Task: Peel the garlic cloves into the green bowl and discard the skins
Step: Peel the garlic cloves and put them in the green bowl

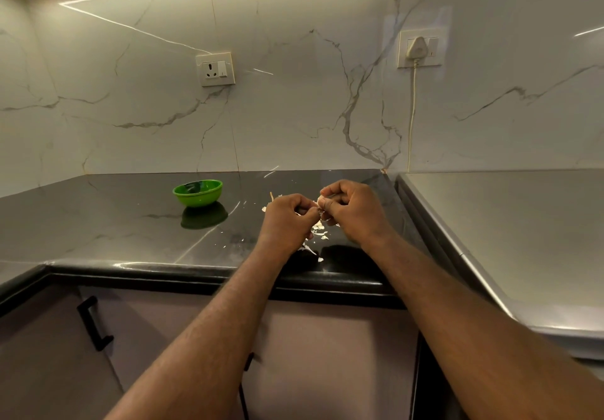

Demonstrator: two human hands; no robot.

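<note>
No words, numbers or signs can be read here; the green bowl (198, 192) has a plain side; the switch plate with the empty socket (215, 69) and the switch plate with the white plug (420, 48) are too small to show any marks.
</note>
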